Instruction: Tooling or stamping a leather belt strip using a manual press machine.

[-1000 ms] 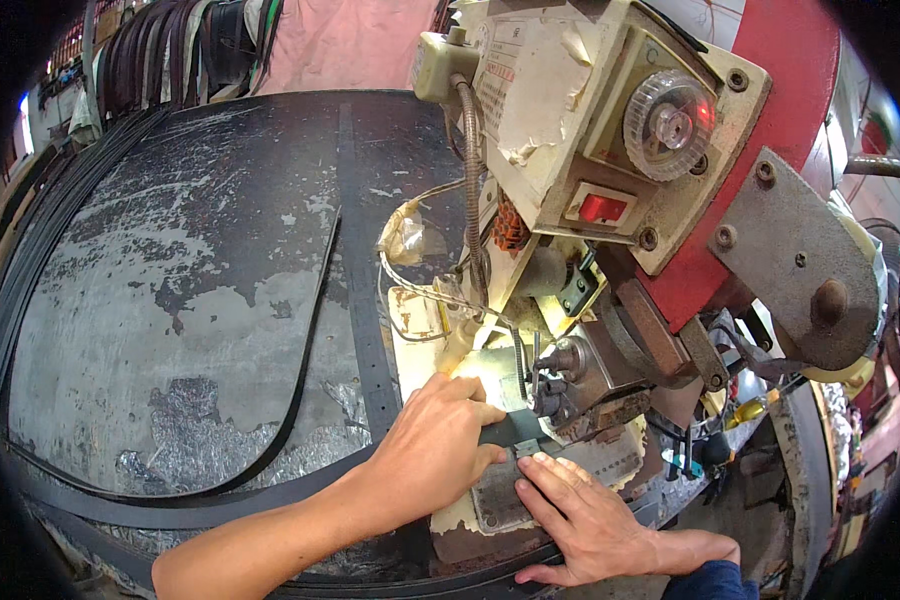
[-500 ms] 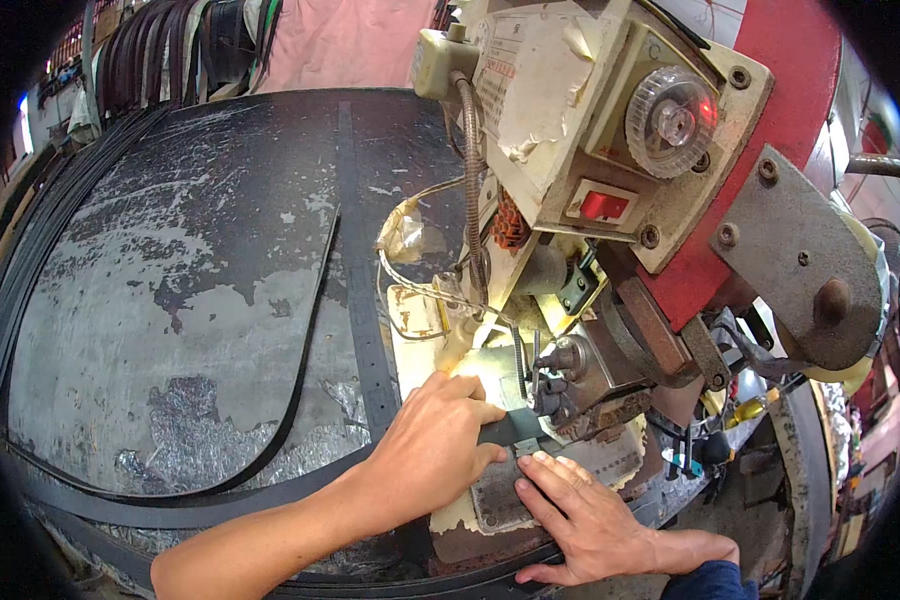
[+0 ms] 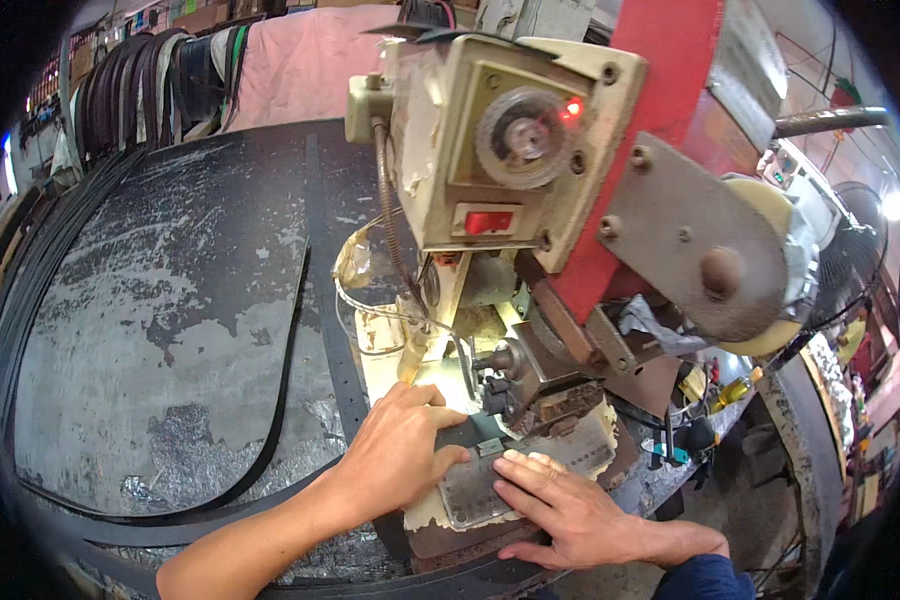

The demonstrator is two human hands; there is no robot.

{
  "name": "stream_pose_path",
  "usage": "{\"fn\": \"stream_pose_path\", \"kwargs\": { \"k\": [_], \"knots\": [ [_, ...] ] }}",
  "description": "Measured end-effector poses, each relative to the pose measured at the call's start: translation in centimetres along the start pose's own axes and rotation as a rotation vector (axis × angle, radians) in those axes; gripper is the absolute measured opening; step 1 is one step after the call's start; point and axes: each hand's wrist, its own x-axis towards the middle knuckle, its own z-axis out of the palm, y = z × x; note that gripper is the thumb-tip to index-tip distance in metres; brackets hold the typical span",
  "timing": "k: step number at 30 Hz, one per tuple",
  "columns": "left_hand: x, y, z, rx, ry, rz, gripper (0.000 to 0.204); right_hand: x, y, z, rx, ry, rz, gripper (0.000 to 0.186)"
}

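A short stretch of black strap (image 3: 464, 432) lies flat at the machine's working head (image 3: 535, 385), under a bright lamp glow. My left hand (image 3: 395, 445) grips this strap from the left, its thumb on the near edge and its fingers on the far one. Beside the strap, a small metal block (image 3: 490, 447) sits on the worn metal bed plate (image 3: 470, 503). My right hand (image 3: 570, 510) rests palm down on that plate, fingers stretched out and their tips close to the block. Whether those fingertips touch the strap is hard to see.
Above my hands hangs the beige control box (image 3: 440, 200) with a clear dial and a red switch, on a red machine arm (image 3: 670, 100). Long black straps (image 3: 295, 360) curve across the scuffed table (image 3: 160, 290) at left. A pink cloth (image 3: 305, 60) hangs behind.
The view has shifted, so the machine sits further left and lower in the picture. Both hands keep nearly the same place at the strap and plate.
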Motion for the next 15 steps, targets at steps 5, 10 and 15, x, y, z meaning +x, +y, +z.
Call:
{"fn": "stream_pose_path", "kwargs": {
  "k": [5, 10, 15],
  "knots": [
    [-0.6, 1.1, -0.3, 0.119, -0.019, -0.015, 0.041, -2.3, 0.4, -1.7, -0.166, 0.113, 0.117, 0.062],
    [0.3, 0.8, -1.0, 0.118, -0.139, -0.033, 0.038, -4.9, 0.7, -2.3, -0.15, 0.254, 0.15, 0.05],
    [-0.6, 3.3, -1.9, 0.104, -0.181, -0.119, 0.042, -7.4, 1.0, -1.8, -0.126, 0.392, 0.16, 0.044]
  ]
}}
